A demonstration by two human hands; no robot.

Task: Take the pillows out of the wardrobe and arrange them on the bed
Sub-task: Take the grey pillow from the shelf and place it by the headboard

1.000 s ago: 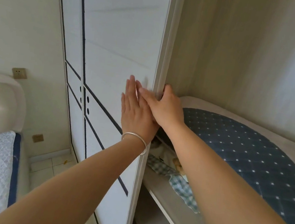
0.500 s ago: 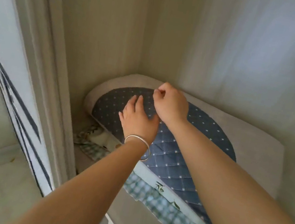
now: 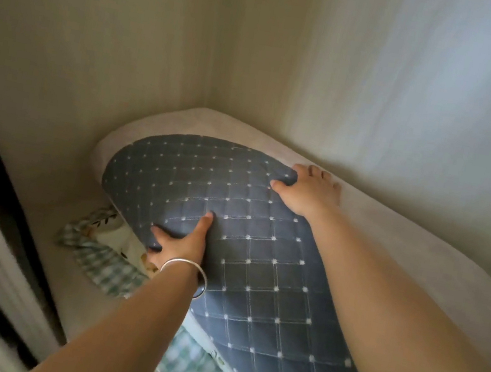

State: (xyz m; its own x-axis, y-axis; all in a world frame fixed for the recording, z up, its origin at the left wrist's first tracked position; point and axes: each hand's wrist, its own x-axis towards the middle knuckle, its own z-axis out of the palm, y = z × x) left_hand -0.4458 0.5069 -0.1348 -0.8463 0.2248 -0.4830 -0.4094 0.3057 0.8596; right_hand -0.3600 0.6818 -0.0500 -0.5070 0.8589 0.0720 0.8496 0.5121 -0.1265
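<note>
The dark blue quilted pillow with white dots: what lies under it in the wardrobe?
Under the dark blue quilted pillow a green checked cloth with a leaf print sticks out at the near edge, and a beige cushion lies behind. What these cover is hidden.

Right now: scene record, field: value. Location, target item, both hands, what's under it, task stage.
location: inside the wardrobe, on a shelf
target: blue quilted pillow, near edge raised
left hand: left hand grips the pillow's near-left edge, thumb on top; bracelet on the wrist
right hand: right hand grips the far edge, thumb on top
underneath: beige pillow behind and below; green checked fabric at the front
stage: pillow gripped, not yet out of the wardrobe
</note>
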